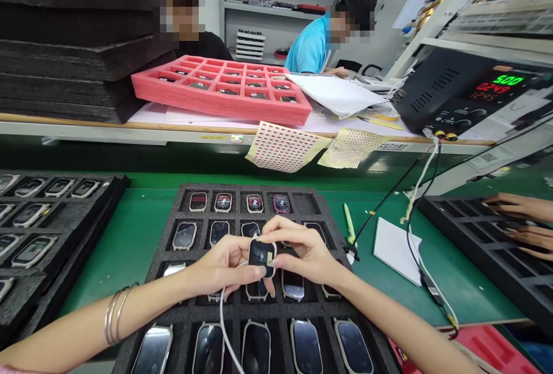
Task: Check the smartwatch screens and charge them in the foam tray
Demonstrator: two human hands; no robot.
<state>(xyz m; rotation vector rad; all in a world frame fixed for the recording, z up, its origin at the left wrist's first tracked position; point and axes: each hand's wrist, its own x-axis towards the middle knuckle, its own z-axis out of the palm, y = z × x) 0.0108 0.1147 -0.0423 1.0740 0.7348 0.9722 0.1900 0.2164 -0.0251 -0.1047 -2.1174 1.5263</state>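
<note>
Both my hands meet over a black foam tray (166,235) full of smartwatch bodies. My left hand (222,267) and my right hand (305,253) pinch one small watch body (262,256) between them, its dark face turned up. A white cable (224,328) runs from under that watch body down toward me. Silver bangles (114,316) sit on my left wrist. Several watch bodies with lit screens (223,202) fill the tray's far row, and larger dark-faced ones (256,346) lie in the near row.
A second black tray of watches (34,230) lies at left on the green mat. Another person's hands (522,221) rest on a black tray at right. A white pen (349,223), white card (395,247), pink foam tray (224,91), power supply (466,94) and two seated people are behind.
</note>
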